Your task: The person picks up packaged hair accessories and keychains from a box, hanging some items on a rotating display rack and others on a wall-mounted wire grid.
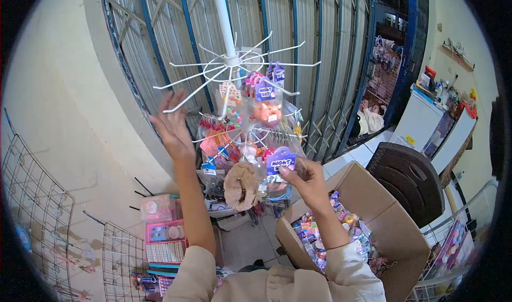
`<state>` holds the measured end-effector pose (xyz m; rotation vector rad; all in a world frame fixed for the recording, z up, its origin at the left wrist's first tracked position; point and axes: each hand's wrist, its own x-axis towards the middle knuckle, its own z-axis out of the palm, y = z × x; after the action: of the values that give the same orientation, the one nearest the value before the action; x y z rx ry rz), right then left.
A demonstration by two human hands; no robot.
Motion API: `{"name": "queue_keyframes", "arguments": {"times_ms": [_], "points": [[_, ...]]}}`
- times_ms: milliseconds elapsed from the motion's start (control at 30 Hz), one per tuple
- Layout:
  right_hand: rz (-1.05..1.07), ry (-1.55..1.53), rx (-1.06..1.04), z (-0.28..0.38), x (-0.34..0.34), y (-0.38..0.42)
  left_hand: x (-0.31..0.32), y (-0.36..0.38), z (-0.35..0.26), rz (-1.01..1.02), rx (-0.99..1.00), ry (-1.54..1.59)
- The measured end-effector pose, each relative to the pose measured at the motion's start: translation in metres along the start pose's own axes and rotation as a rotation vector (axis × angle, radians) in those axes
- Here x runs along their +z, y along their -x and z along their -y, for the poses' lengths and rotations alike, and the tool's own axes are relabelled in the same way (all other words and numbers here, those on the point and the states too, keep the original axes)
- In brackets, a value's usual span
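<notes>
My left hand (177,128) is raised with its fingers apart, beside the outer hooks on the left of the white display rack (231,61). Nothing shows in it, and its fingertips are slightly blurred. My right hand (308,182) pinches a purple-carded packet (281,161) between thumb and fingers, in front of the rack's lower tier. A similar purple-carded packet (265,92) hangs on the upper tier, above an orange-pink item (266,113). On the lower tier hang a tan scrunchie (241,187) and several small bagged accessories. What lies inside the held packet is partly hidden.
An open cardboard box (392,232) full of small colourful packets stands at the lower right, near a dark brown chair (408,176). Wire grid racks (40,195) and pink boxes (165,232) are on the left. Behind is a folding metal gate (330,62); a person (369,119) sits beyond its opening.
</notes>
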<state>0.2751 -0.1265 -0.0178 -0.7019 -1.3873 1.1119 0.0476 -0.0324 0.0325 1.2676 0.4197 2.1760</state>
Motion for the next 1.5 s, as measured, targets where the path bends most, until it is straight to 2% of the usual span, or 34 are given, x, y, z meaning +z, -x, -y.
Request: {"name": "queue_keyframes", "arguments": {"times_ms": [100, 167, 200, 233, 267, 367, 533, 667, 767, 833, 933, 1067, 1133, 1167, 1233, 1267, 1333, 1400, 1467, 1500], "points": [[0.010, -0.009, -0.034, 0.002, 0.015, -0.008, 0.011, 0.019, 0.005, 0.066, 0.032, 0.072], [0.029, -0.032, -0.044, 0.002, 0.019, -0.014, 0.025, 0.030, 0.004, 0.238, 0.116, -0.112], [0.048, 0.054, -0.045, 0.000, 0.019, -0.018, 0.029, 0.033, 0.006, 0.233, 0.118, -0.114], [0.066, 0.140, -0.045, -0.001, 0.019, -0.021, 0.033, 0.036, 0.009, 0.310, 0.119, -0.194], [0.069, 0.141, -0.043, 0.002, 0.022, -0.024, 0.036, 0.039, 0.011, 0.388, 0.119, -0.272], [0.048, 0.080, -0.109, 0.008, 0.027, -0.038, 0.049, 0.043, 0.014, 0.495, 0.043, -0.251], [0.068, 0.031, -0.161, 0.017, 0.028, -0.056, 0.062, 0.046, 0.010, 0.528, 0.019, -0.174], [0.024, 0.108, -0.201, 0.015, 0.029, -0.062, 0.062, 0.047, 0.008, 0.538, -0.040, -0.013], [-0.012, 0.156, -0.225, 0.004, 0.031, -0.068, 0.057, 0.049, 0.009, 0.475, -0.017, -0.072], [-0.042, 0.174, -0.238, 0.004, 0.033, -0.069, 0.048, 0.050, 0.020, 0.347, 0.066, -0.080], [-0.054, 0.264, -0.198, 0.007, 0.034, -0.075, 0.033, 0.053, 0.029, 0.314, 0.088, -0.065], [-0.149, 0.427, -0.257, -0.006, 0.032, -0.101, 0.018, 0.065, 0.037, 0.220, 0.059, -0.070], [-0.195, 0.542, -0.301, -0.014, 0.031, -0.121, 0.011, 0.073, 0.044, 0.093, 0.045, -0.088], [-0.200, 0.541, -0.297, -0.018, 0.032, -0.130, 0.008, 0.080, 0.047, 0.097, 0.040, -0.089], [-0.247, 0.520, -0.331, -0.023, 0.034, -0.143, 0.007, 0.098, 0.053, -0.101, 0.037, -0.082], [-0.255, 0.523, -0.321, -0.025, 0.030, -0.146, 0.006, 0.107, 0.055, -0.097, 0.025, -0.081], [-0.028, 0.588, 0.052, -0.027, 0.018, -0.144, 0.007, 0.123, 0.058, -0.146, 0.035, -0.028], [-0.020, 0.590, 0.103, -0.028, -0.002, -0.124, 0.008, 0.141, 0.066, -0.136, 0.009, 0.062], [0.165, 0.809, 0.077, -0.015, -0.032, -0.087, 0.012, 0.165, 0.066, 0.046, -0.015, -0.020], [0.217, 0.803, 0.124, -0.010, -0.049, -0.068, 0.015, 0.175, 0.070, 0.050, -0.005, -0.102]]}}
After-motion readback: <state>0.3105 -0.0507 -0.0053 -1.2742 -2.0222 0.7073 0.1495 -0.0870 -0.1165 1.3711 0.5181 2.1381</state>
